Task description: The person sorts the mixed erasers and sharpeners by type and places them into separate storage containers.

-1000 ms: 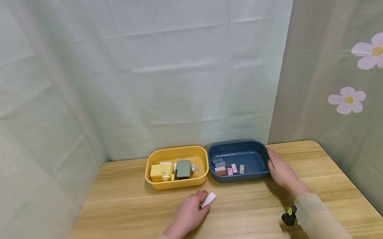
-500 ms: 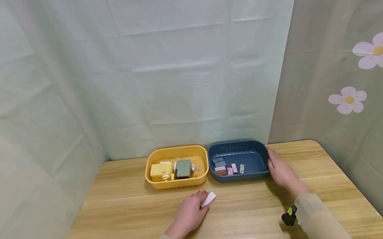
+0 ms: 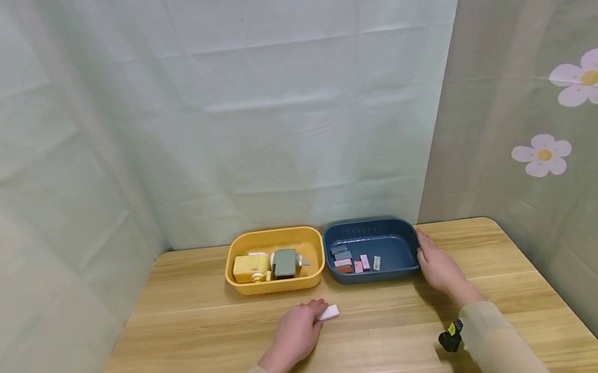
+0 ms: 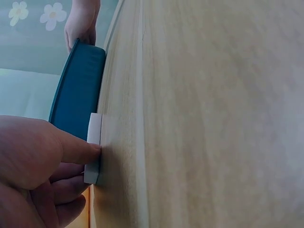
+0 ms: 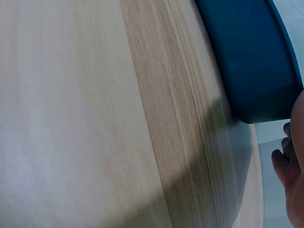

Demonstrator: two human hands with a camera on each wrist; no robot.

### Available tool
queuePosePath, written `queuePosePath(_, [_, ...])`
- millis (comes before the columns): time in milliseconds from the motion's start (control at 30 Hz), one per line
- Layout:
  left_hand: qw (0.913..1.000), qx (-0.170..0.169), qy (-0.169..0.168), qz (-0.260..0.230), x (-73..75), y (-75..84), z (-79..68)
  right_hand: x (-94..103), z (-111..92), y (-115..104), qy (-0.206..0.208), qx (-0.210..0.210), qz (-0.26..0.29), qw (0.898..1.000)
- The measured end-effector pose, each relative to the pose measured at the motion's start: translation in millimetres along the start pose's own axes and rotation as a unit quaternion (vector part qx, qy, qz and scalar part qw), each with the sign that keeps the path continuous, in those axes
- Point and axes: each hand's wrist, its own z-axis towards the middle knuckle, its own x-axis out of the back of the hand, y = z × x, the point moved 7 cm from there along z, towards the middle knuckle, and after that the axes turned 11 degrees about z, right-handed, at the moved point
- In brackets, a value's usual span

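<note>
My left hand (image 3: 295,337) pinches a small white block (image 3: 329,313), likely an eraser, against the tabletop in front of the two trays. In the left wrist view the thumb lies on the near face of the block (image 4: 95,127), with fingers behind it. My right hand (image 3: 443,269) rests against the right end of the blue tray (image 3: 396,248); in the right wrist view its thumb side meets the tray's corner and some fingers hang just outside the wall. Several small erasers (image 3: 344,263), grey, pink, reddish and pale, lie in that tray, mostly at its left.
Left of the blue tray stands a yellow tray (image 3: 280,286), holding a yellow crank pencil sharpener (image 3: 248,268) and a grey-green one (image 3: 285,263). Behind the wooden table (image 3: 386,350) hangs a pale curtain (image 3: 293,137), close to the trays' backs.
The white block has turned under my left fingers, now lying closer to level across the view. The left hand has shifted very slightly; my right hand and both trays hold their places.
</note>
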Motion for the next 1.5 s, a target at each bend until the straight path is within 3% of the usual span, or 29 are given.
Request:
queuePosePath(500, [0.9998,0.004,-0.021,-0.003,-2.2,-1.0,1.0,-1.3,0.0,0.0,0.002,0.002,-0.002,1.0])
queuePosePath(1000, [0.9999,0.001,-0.01,-0.009,0.7,0.3,2.4,-0.4,-0.3,0.6,0.008,0.006,-0.004,1.0])
queuePosePath(1500, [0.9996,-0.015,0.025,-0.004,4.2,4.4,1.5,0.3,-0.3,0.1,0.008,0.006,-0.003,1.0])
